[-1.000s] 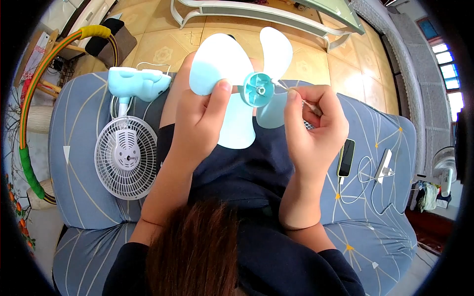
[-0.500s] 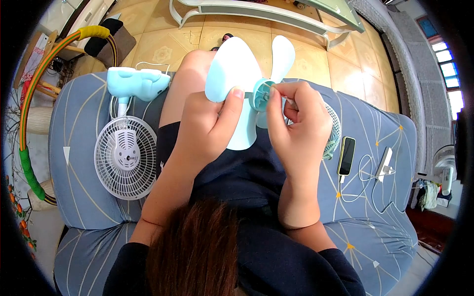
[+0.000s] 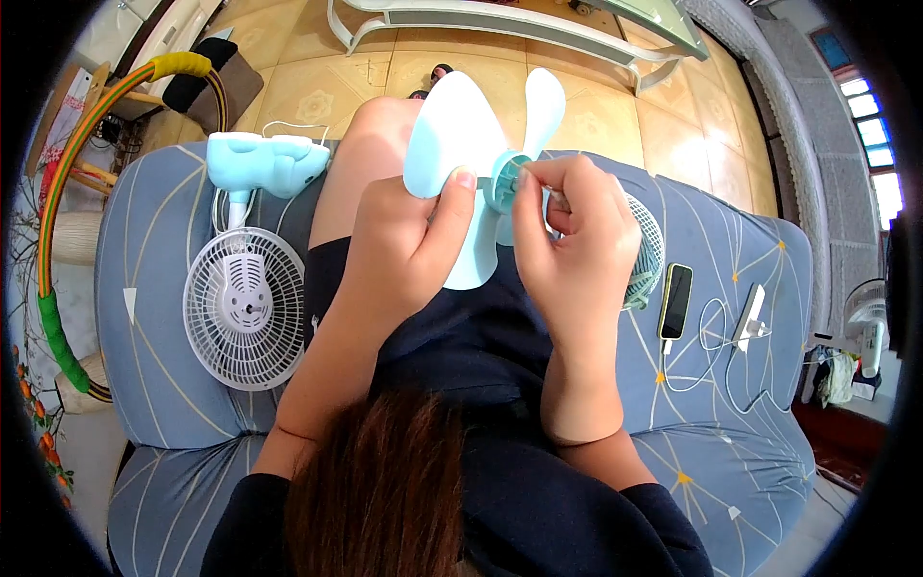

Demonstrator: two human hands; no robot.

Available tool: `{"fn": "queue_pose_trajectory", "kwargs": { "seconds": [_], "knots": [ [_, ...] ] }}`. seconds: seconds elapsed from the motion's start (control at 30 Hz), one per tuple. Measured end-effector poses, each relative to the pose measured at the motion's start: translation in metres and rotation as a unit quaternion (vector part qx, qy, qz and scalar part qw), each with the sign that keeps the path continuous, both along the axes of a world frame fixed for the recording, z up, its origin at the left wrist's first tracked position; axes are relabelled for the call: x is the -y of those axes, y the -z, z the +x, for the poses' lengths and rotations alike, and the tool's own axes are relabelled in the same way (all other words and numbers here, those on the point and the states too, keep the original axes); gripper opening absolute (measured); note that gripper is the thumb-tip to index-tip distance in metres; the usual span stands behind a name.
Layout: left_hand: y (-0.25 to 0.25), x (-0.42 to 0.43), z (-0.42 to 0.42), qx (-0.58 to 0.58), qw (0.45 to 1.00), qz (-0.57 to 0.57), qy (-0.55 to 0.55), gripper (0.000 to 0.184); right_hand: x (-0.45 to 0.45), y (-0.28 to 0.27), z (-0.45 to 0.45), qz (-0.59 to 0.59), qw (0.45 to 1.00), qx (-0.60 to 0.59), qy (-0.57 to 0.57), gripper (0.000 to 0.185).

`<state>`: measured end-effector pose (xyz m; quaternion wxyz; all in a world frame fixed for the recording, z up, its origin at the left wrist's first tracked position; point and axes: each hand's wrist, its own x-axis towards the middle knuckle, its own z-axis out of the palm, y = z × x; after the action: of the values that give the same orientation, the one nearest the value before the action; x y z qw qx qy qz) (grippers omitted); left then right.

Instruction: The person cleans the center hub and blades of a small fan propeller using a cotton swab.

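The fan propeller (image 3: 454, 135) is held up in front of the person, above the lap. It is pale blue and smooth, with at least 3 rounded blades set about a deeper teal hub (image 3: 504, 183). The big blade at the upper left is lit almost white; another at the upper right is seen at a slant, and a third hangs below the hub. The hollow side of the hub is turned toward the right hand.

The left hand (image 3: 409, 240) grips the propeller, thumb laid over the lower part of the big blade. The right hand (image 3: 582, 231) is at the hub, thumb and forefinger pinching a thin stick (image 3: 557, 196), mostly hidden by the fingers.

The person sits on a blue-grey sofa (image 3: 173, 385) patterned with pale lines. To the left lie a light blue fan base (image 3: 255, 163) and a round white grille (image 3: 207, 332). To the right are a pale green grille (image 3: 646, 252), a phone (image 3: 677, 302) plugged into a cable, and a white power strip (image 3: 749, 315).

Beyond, a white-framed table (image 3: 500, 19) stands on tan floor tiles (image 3: 596, 125). A striped hoop (image 3: 46, 212) is at the far left, and a bright window (image 3: 883, 154) at the right.
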<state>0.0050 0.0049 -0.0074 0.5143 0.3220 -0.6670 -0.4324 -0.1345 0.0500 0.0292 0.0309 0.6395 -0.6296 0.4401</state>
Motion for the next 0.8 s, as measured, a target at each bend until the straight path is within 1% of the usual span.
{"fn": "queue_pose_trajectory", "kwargs": {
  "seconds": [0.1, 0.13, 0.23, 0.4, 0.47, 0.53, 0.67, 0.8],
  "knots": [
    [-0.002, -0.001, 0.0, 0.019, 0.999, -0.036, -0.015, 0.017, 0.0, 0.0, -0.002, 0.015, 1.0, -0.009, -0.018, 0.007],
    [-0.003, -0.001, 0.0, 0.012, 1.0, -0.019, -0.014, 0.018, 0.0, 0.0, -0.002, 0.02, 0.999, -0.007, -0.025, 0.008],
    [-0.006, -0.003, -0.001, 0.006, 0.999, 0.034, -0.01, 0.021, 0.002, 0.005, -0.002, 0.004, 0.999, 0.011, -0.037, 0.015],
    [-0.006, 0.0, 0.003, 0.025, 0.995, 0.102, 0.003, 0.028, 0.002, 0.002, 0.0, 0.002, 0.999, 0.042, -0.01, 0.015],
    [-0.003, 0.0, 0.002, 0.005, 0.995, 0.101, 0.005, 0.029, 0.004, 0.005, 0.0, -0.008, 0.999, 0.042, -0.01, 0.015],
    [0.001, 0.003, 0.002, 0.012, 0.995, 0.096, 0.016, 0.025, 0.008, 0.012, 0.0, -0.017, 0.999, 0.026, -0.015, 0.015],
    [0.007, 0.008, 0.009, 0.05, 0.996, 0.068, 0.026, 0.027, 0.008, 0.007, 0.001, 0.024, 1.0, -0.002, -0.005, 0.008],
    [0.002, 0.005, 0.003, -0.012, 0.997, 0.076, 0.017, 0.027, 0.007, 0.003, 0.001, 0.054, 0.998, -0.007, -0.011, 0.008]
  ]
}}
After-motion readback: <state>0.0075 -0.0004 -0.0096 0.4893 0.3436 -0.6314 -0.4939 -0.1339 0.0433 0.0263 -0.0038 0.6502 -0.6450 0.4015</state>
